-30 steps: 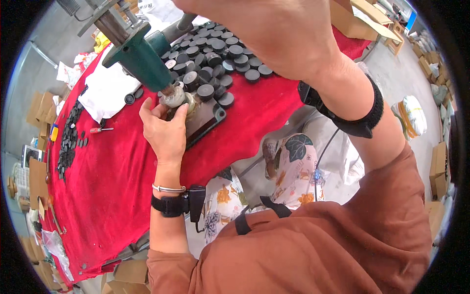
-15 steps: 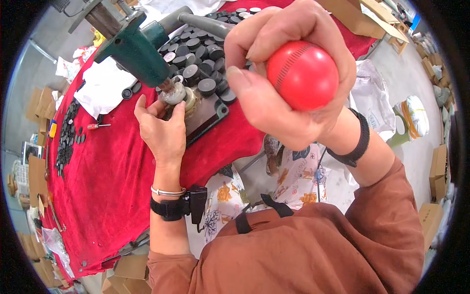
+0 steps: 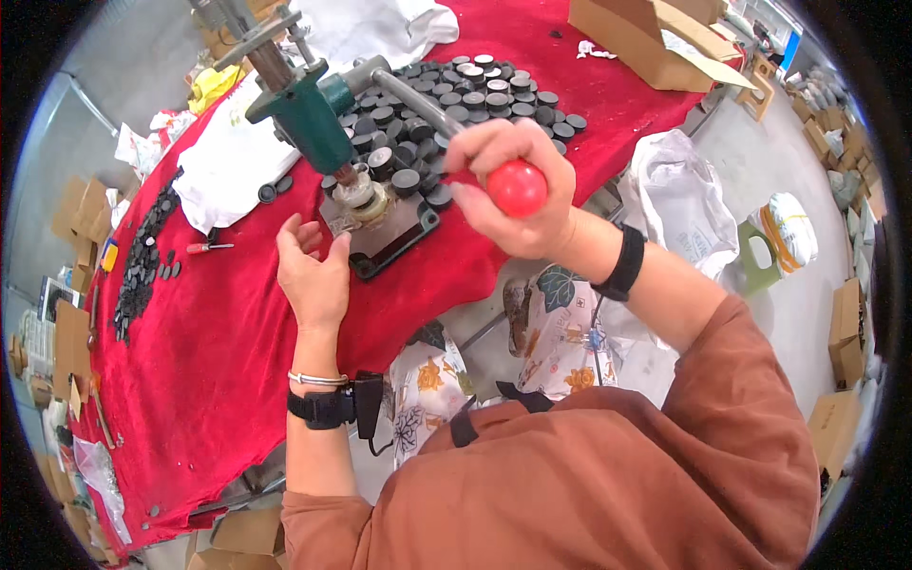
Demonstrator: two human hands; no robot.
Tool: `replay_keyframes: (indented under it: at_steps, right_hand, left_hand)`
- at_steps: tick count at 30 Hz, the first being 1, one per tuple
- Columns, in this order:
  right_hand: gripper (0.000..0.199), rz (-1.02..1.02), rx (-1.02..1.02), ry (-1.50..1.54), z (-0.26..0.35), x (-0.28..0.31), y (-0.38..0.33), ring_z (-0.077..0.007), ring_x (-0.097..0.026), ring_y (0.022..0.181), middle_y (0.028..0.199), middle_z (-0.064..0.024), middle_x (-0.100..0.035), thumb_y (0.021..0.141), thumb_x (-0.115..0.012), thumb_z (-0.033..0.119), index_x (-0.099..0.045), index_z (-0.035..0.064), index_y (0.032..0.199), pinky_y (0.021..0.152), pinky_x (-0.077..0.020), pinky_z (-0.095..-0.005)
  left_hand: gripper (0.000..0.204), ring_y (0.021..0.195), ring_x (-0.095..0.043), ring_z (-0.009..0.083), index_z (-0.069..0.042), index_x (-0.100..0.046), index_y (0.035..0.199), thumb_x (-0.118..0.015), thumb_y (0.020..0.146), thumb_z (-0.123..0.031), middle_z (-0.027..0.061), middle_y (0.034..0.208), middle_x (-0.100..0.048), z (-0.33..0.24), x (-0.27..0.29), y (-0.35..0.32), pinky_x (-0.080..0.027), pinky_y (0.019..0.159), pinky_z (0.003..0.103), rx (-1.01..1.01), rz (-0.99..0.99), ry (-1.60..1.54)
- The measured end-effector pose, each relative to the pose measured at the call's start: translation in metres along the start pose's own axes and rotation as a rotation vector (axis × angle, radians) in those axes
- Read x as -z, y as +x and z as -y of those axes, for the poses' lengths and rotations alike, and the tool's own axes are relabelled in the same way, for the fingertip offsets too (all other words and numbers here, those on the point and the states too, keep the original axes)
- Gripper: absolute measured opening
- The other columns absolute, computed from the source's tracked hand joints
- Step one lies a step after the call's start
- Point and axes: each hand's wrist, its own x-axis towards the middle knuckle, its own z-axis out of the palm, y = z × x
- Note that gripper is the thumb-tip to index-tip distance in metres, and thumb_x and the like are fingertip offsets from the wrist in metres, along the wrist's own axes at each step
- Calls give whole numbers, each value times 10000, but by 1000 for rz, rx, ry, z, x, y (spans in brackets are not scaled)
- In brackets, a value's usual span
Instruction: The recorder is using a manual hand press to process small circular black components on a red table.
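Observation:
A green hand press (image 3: 313,128) stands on the red cloth, its ram lowered onto a pale round die (image 3: 366,202) on the metal base plate (image 3: 397,231). My right hand (image 3: 521,214) is wrapped round the red ball knob (image 3: 517,188) at the end of the press's grey lever (image 3: 418,103). Just left of the base plate, my left hand (image 3: 313,275) is held with its fingers apart and nothing visible in it. Many round black caps (image 3: 475,90) are heaped behind and beside the press. What lies inside the die is hidden.
On the red cloth (image 3: 218,351) to the left are small black pieces (image 3: 142,275), a screwdriver (image 3: 209,248) and a white cloth (image 3: 233,157). An open cardboard box (image 3: 655,47) sits at the far right; a white sack (image 3: 679,199) stands on the floor beside the table.
My right hand has pushed the knob away and down, looking smaller now. The left hand has drawn back from the die and opened. The view has shifted slightly.

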Motion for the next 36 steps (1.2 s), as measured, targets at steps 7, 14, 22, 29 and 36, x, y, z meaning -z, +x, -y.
replay_keyframes:
  at_steps: [7, 14, 22, 29, 36]
  right_hand:
    - [162, 131, -582, 136, 0, 15, 137, -99, -450, 531, 670, 10, -529, 830, -641, 210, -597, 57, 805, 498, -372, -252]
    - [147, 115, -805, 240, -69, -35, 223, -98, -399, 477, 676, -4, -498, 857, -594, 227, -575, 84, 879, 420, -301, -245]
    - [111, 269, -770, 570, -135, -37, 217, -88, -392, 493, 744, 0, -528, 880, -559, 244, -541, 134, 875, 435, -314, -236]
    - [332, 27, -511, -165, -79, -21, 149, -190, -617, 685, 902, -79, -684, 871, -591, 293, -677, -3, 995, 574, -472, -261]
    - [97, 236, -615, -156, 16, -34, -3, -13, -523, 680, 779, 28, -605, 867, -646, 71, -638, 3, 937, 585, -426, -183]
  left_hand:
    - [498, 906, -657, 234, 81, -637, 1093, -771, 740, -243, 197, 1042, -668, -3, -24, 23, -507, 819, 334, -166, 96, 196]
    - [462, 851, -650, 214, 82, -668, 1050, -772, 742, -246, 176, 1011, -684, 12, -42, 41, -498, 777, 319, -159, 40, 144]
    - [406, 861, -618, 176, -3, -540, 1276, -620, 884, -71, 129, 1055, -631, 11, 41, -16, -532, 770, 291, 254, 288, -964]
    - [548, 960, -577, 184, -66, -335, 1444, -497, 929, 26, 174, 1217, -541, 15, 56, -36, -559, 847, 331, 364, 535, -1755]
    - [375, 910, -631, 188, -63, -518, 1298, -546, 928, -9, 107, 1065, -623, 18, 48, -49, -592, 795, 378, 298, 366, -1358]
